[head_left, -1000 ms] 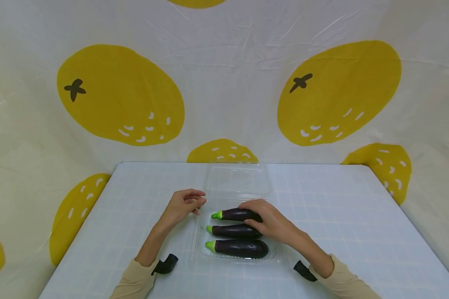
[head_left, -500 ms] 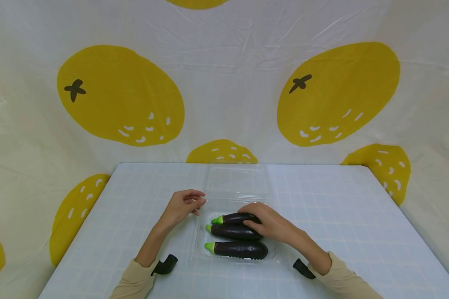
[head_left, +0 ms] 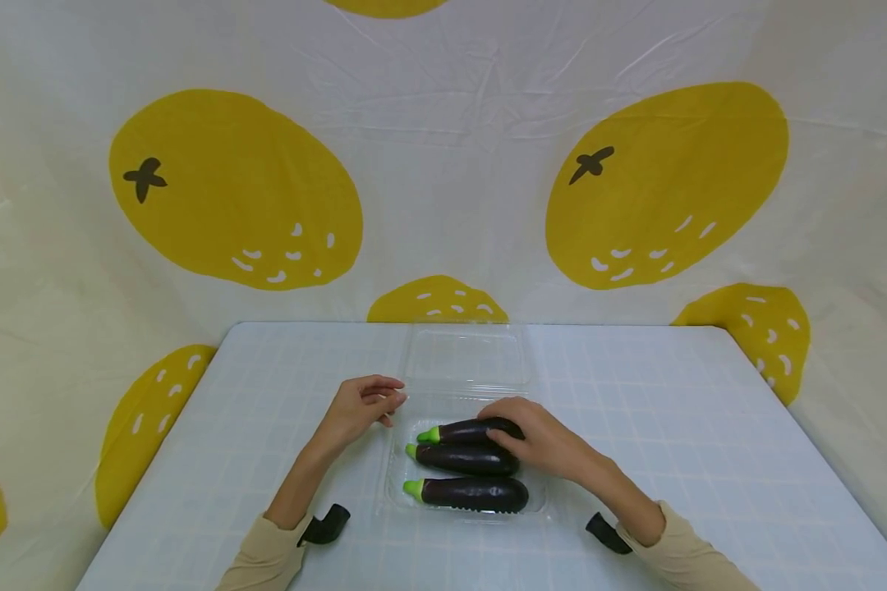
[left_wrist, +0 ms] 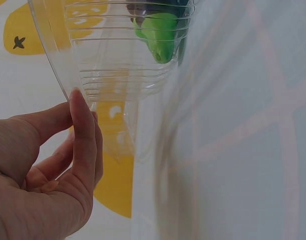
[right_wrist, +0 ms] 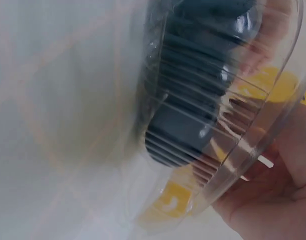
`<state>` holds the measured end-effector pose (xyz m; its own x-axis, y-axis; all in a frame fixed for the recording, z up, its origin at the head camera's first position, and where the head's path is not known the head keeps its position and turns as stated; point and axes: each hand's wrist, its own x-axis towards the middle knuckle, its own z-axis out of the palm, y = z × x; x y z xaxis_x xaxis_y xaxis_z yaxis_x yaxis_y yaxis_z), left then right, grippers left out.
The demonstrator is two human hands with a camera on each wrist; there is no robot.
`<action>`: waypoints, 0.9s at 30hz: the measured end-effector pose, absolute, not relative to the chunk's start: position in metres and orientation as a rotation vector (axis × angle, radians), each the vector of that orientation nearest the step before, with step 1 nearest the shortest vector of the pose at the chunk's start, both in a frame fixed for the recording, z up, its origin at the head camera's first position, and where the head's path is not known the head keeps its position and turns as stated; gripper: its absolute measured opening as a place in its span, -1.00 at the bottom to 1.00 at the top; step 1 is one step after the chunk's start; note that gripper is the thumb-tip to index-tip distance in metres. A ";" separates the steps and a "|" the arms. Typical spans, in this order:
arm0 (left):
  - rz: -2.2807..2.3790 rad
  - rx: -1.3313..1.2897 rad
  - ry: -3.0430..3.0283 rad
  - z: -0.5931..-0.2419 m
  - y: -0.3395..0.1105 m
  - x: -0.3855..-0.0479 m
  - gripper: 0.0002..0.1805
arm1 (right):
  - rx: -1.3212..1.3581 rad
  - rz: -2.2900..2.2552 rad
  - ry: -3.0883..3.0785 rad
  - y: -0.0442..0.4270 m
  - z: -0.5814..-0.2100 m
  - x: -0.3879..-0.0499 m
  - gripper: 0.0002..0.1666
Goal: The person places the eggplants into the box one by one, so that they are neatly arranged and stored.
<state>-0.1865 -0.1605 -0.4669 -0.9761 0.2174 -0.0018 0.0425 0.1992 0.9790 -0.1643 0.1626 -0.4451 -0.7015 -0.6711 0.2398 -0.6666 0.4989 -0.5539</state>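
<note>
A clear plastic clamshell container (head_left: 395, 489) lies unfolded with its lid (head_left: 466, 355) laid back at the far side. Inside, three dark purple eggplants lie crosswise, green stems to the left: a far eggplant (head_left: 458, 431), a middle eggplant (head_left: 461, 460) and a near eggplant (head_left: 476, 493). My right hand (head_left: 538, 437) holds the blunt right end of the far eggplant from above. In the right wrist view, its fingers are partly seen through the container wall. With thumb and finger, my left hand (left_wrist: 63, 155) pinches the container's left rim; a green stem (left_wrist: 160, 40) shows beyond the wall.
A pale checked cloth (head_left: 695, 460) covers the table. Behind it hangs a white sheet (head_left: 454, 189) printed with big yellow fruits. Black bands with stubby ends (head_left: 327, 525) are worn at both sleeves.
The far eggplant has shifted nearer, against the middle one, under my right hand, then slid slightly right. The near eggplant sits slightly lower in view. My left hand stays at the rim.
</note>
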 end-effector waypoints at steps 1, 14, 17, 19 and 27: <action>1.890 0.254 2.319 -0.467 -0.161 -0.186 -0.62 | -1.210 -1.004 2.723 0.164 -0.445 -0.164 -0.71; 1.907 0.244 2.310 -0.466 -0.163 -0.184 -0.65 | -1.179 -1.191 2.783 0.181 -0.445 -0.164 -0.72; 1.904 0.247 2.309 -0.466 -0.163 -0.184 -0.65 | -1.174 -1.233 2.818 0.185 -0.445 -0.164 -0.68; 1.898 0.245 2.316 -0.467 -0.163 -0.184 -0.65 | -1.171 -1.254 2.852 0.187 -0.445 -0.165 -0.66; 1.894 0.237 2.323 -0.468 -0.161 -0.187 -0.64 | -1.122 -1.288 3.017 0.198 -0.450 -0.170 -0.65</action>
